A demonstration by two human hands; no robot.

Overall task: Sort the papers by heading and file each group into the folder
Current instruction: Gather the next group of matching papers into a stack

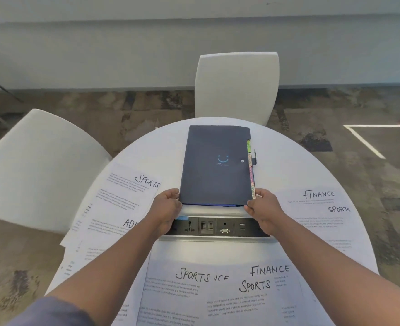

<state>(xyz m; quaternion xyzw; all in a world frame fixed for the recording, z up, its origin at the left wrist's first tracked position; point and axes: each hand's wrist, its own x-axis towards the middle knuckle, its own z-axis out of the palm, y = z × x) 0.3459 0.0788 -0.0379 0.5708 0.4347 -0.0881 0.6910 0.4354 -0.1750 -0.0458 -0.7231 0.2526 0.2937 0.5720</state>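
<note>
Soft, even daylight, faint shadows, slight overall blur, and wide-angle bending toward the edges.

I am getting a single wide-angle head view, looking forward and steeply down over the round white worktop (161, 147) from close above its near edge. It is facing two white chairs (236, 85), patterned floor and the far wall, edges bending outward.
</note>
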